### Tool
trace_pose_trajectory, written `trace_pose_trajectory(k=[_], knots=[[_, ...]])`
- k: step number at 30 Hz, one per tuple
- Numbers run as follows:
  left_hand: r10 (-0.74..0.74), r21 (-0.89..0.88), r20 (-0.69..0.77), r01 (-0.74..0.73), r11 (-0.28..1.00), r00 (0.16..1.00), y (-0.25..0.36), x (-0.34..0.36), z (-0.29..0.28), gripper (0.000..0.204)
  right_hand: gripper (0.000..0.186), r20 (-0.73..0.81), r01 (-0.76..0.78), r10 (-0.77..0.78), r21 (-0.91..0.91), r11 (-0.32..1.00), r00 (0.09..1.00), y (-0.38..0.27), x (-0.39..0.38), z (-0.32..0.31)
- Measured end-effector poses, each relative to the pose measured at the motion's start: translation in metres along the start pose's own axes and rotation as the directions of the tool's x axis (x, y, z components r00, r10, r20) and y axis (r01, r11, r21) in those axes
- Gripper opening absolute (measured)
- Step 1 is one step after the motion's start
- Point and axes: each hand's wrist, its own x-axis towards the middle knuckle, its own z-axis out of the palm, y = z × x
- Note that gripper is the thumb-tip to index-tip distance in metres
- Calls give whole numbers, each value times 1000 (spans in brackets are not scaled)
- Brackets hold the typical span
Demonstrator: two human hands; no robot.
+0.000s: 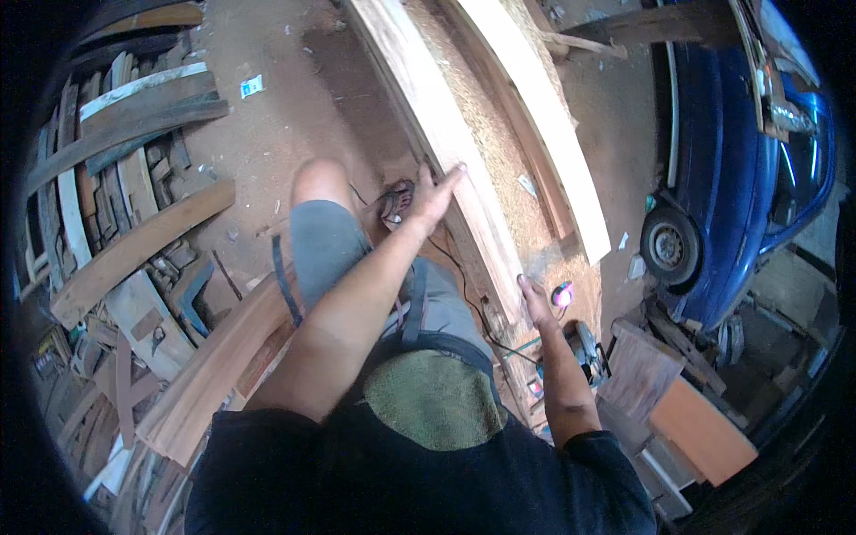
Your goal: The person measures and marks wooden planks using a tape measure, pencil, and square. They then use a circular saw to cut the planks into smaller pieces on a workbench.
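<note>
A long pale wooden board runs away from me on a bench scattered with shavings. My left hand grips its left edge partway along, thumb on the top face. My right hand holds the near end at its right side. Another pale board lies alongside to the right. Close beside my right hand are a pink tape measure and a dark power tool, partly hidden by my forearm, with a black cable running under the board.
Piles of planks and offcuts cover the ground at left, with loose boards near my left arm. A blue car stands at right, and wooden panels lie at lower right. My sandalled foot is beside the bench.
</note>
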Motion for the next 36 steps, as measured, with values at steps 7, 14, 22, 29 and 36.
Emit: trace_pose_trajectory(k=[7, 14, 22, 29, 36], knots=[[-21, 32, 11, 21, 999, 1000, -54, -44, 9, 116, 67, 13, -65, 65, -59, 996, 998, 7, -19, -11], [-78, -72, 72, 83, 994, 994, -94, -120, 50, 107, 76, 44, -42, 44, -45, 998, 998, 38, -14, -34], [-160, 52, 23, 159, 986, 987, -176, -152, 87, 93, 91, 135, 3, 4, -46, 999, 991, 38, -27, -22], [-98, 44, -108, 103, 994, 989, -155, -186, 113, 93, 93, 139, 59, -33, -189, 980, 990, 40, -29, -25], [-60, -69, -208, 47, 997, 976, -179, -189, 123, 91, 96, 180, 83, -44, -217, 973, 983, 37, -43, -17]])
